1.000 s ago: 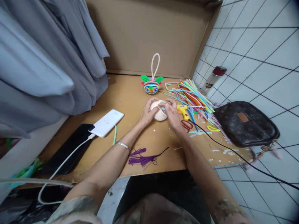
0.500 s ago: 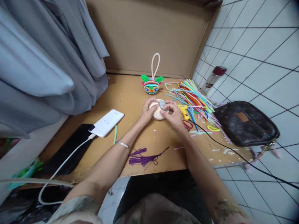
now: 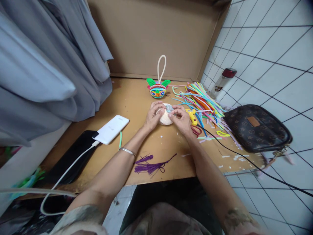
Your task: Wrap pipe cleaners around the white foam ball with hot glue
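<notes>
Between my two hands is a round cream-coloured ball, its surface finely ridged as if wound. A small greyish, shiny piece sits at its top; I cannot make out what it is. My left hand curls around the ball's left side, thumb on the front. From the right, my right hand grips the ball near the grey piece with thumb and fingers. Just behind stands a colourful lion-head ornament with green ears and a white loop. Purple tassels lie nearer me.
Right of my hands are a yellow glue gun with a black cord, red-handled scissors and a heap of coloured pipe cleaners. A brown bag and a bottle stand further right. At left lies a white power bank with a cable.
Both hands stay on the ball, with the right fingers shifting slightly at the grey piece. The whole view has moved a little; the other things lie as before.
</notes>
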The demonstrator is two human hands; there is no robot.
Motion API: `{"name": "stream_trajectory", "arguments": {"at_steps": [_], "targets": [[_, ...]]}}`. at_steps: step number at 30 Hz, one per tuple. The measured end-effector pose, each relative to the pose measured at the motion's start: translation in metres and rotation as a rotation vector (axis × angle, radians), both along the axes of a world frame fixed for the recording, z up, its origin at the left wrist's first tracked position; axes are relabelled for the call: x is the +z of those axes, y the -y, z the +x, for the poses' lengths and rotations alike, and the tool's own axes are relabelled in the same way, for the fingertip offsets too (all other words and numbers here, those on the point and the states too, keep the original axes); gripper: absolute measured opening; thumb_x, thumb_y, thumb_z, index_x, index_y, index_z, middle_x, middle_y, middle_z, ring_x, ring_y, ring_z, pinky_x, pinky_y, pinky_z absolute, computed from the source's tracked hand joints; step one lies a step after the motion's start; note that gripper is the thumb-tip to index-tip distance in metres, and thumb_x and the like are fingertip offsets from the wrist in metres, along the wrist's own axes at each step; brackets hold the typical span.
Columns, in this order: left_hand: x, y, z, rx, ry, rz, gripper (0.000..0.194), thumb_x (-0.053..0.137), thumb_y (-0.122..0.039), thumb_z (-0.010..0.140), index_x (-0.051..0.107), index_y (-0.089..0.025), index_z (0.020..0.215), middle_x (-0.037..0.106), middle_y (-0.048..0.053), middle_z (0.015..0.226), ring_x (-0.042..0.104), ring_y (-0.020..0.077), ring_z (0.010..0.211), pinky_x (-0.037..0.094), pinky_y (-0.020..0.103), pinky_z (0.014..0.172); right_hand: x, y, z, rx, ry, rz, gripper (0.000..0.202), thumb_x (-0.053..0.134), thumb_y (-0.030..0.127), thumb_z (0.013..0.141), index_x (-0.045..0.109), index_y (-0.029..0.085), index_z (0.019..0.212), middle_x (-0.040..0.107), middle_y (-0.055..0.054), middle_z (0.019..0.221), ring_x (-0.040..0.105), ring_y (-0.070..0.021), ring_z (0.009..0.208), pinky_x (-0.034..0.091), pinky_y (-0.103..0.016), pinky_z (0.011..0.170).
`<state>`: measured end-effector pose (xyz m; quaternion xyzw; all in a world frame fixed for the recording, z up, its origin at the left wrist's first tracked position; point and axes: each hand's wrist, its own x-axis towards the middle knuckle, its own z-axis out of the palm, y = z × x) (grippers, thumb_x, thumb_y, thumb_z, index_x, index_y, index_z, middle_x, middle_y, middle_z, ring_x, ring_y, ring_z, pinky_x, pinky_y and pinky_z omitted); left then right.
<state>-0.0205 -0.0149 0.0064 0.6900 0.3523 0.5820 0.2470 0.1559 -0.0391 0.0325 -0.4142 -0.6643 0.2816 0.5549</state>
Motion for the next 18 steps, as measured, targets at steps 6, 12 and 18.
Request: {"name": "stream_trajectory", "arguments": {"at_steps": [6,12,18], "targets": [[-0.0035,0.0027,-0.0015,0.022,-0.149,0.087,0.059,0.058,-0.074,0.088,0.068,-0.024,0.117,0.052,0.014,0.141,0.048,0.0328,0.142,0.040,0.054,0.121,-0.0025,-0.0046,0.0030,-0.029,-0.029,-0.018,0.026,0.075,0.049,0.075,0.071,0.024,0.074,0.067,-0.009,0.112,0.064,-0.0250,0.107,0.053,-0.038,0.085],[-0.0010,0.0050,-0.0006,0.165,-0.358,0.125,0.081,0.082,-0.076,0.064,0.066,-0.027,0.126,0.046,0.016,0.152,0.046,0.0414,0.142,0.038,0.062,0.118,-0.0028,-0.0053,0.0022,-0.037,-0.057,-0.009,0.044,0.071,0.068,0.078,0.072,0.024,0.074,0.068,-0.009,0.109,0.063,-0.0245,0.105,0.054,-0.039,0.088],[-0.0025,0.0074,0.0062,0.195,-0.291,0.092,0.096,0.093,-0.065,0.054,0.058,-0.023,0.132,0.054,0.016,0.140,0.050,0.0386,0.138,0.042,0.056,0.118,-0.0031,-0.0088,0.0029,0.033,-0.312,-0.139,0.067,0.056,0.089,0.077,0.070,0.025,0.090,0.073,-0.008,0.109,0.068,-0.0256,0.108,0.056,-0.043,0.095]]}}
